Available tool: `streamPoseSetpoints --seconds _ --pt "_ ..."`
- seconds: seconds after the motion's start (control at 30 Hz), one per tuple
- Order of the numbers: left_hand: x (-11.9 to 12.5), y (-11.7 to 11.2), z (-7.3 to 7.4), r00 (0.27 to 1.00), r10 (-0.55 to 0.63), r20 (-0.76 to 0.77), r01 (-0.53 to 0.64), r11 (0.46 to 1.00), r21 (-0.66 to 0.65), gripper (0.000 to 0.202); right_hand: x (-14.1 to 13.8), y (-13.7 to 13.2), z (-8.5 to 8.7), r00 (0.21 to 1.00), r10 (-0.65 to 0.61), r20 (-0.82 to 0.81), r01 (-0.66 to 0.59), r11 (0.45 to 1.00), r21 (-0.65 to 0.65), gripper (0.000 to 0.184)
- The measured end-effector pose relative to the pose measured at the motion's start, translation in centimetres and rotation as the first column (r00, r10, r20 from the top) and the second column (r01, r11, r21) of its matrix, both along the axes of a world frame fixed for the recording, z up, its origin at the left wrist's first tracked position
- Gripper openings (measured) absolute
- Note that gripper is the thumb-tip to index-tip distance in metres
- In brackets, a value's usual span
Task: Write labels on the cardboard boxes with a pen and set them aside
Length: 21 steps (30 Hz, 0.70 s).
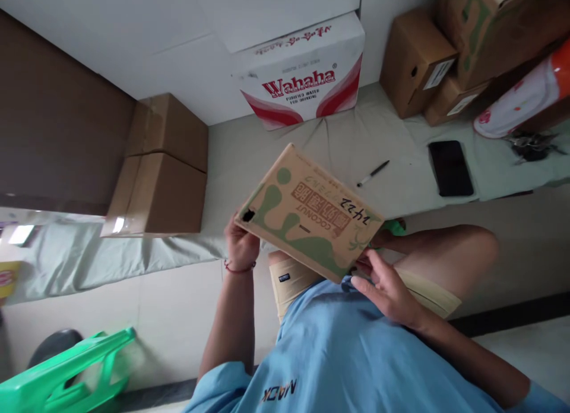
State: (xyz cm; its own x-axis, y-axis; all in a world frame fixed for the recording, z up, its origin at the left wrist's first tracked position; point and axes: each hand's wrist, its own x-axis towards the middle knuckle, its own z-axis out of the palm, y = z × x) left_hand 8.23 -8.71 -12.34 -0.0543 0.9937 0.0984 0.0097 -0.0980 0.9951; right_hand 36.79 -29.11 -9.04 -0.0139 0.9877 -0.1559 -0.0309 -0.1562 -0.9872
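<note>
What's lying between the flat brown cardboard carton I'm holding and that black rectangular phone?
A slim black-and-white pen, resting on the pale green cloth; the head view shows it between the carton and the phone.

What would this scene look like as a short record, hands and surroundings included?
Left hand: grips the COCONUT box at its left corner
Right hand: at the box's lower right corner; firmness of grip unclear
COCONUT box markings: green print, black handwriting
On the cloth: pen, with a dark phone to its right
Back: white-and-red Wahaha box
Lower left: green plastic item, cut by the frame
</note>
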Motion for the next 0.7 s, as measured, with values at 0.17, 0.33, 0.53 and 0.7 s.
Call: streamPoseSetpoints --seconds 0.17,0.33,0.53,0.7 --pt "0.7 4.1 0.7 0.959 -0.066 0.276 0.106 0.986 -0.131 0.042 3.7 2.3 2.0 0.949 0.071 0.306 -0.119 0.983 0.140 0.019" --pt "3.7 4.3 0.7 0.980 -0.141 0.143 0.160 0.977 -0.137 0.076 11.5 10.1 1.7 0.639 -0.278 0.717 0.190 0.961 0.203 0.027" --pt "6.3 2.5 1.4 0.923 -0.385 -0.024 0.384 0.923 -0.038 0.085 16.0 20.3 -1.9 0.080 0.260 0.962 0.017 0.965 -0.262 0.057" --pt "7.4 0.4 4.3 0.811 -0.291 -0.507 0.396 0.912 0.111 0.049 15.9 22.9 -2.3 0.004 0.347 0.938 -0.083 0.935 -0.346 0.023"
